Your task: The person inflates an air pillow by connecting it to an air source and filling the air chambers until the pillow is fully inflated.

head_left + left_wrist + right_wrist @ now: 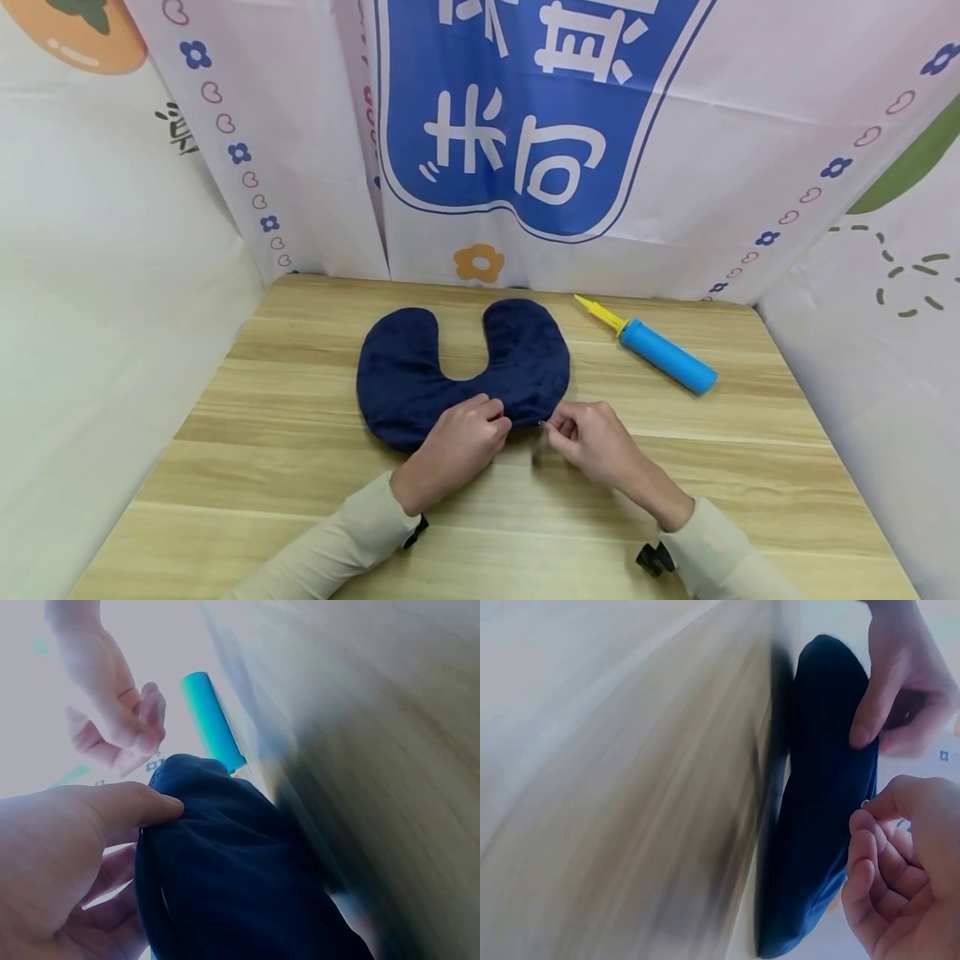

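A navy U-shaped neck pillow [401,367] lies on the table, its opening facing the far side. My left hand [463,446] pinches the pillow's near edge just right of its middle; in the left wrist view the thumb presses on the cloth beside a seam [163,900]. Farther right along that edge, my right hand [596,442] pinches a tiny shiny zipper pull [542,423] between thumb and forefinger. The same pull [865,802] peeks out at the fingertips in the right wrist view. Most of it is hidden by the fingers.
A blue hand pump [667,357] with a yellow nozzle lies on the wooden table [300,350], right of the pillow. Printed white cloth walls [315,167] stand behind the table and along both sides.
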